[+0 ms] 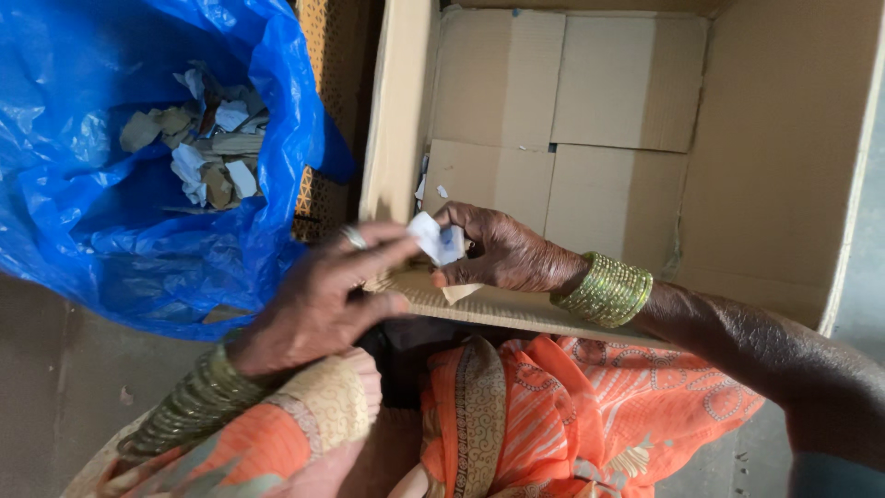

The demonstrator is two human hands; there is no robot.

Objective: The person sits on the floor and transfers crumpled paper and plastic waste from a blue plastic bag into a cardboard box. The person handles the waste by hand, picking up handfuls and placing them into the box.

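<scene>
The large open brown cardboard box (645, 138) lies directly beyond both hands, its near flap beneath them. The blue plastic bag (83, 212), holding torn paper and card scraps (207, 148), sits beyond and to the left of the left hand (313, 304). The right hand (502, 254) has its grip clenched on a small white paper scrap (433, 238). The left hand's fingertips touch the same scrap, grasping its left edge. Both wrists carry green bangles (604, 290).
</scene>
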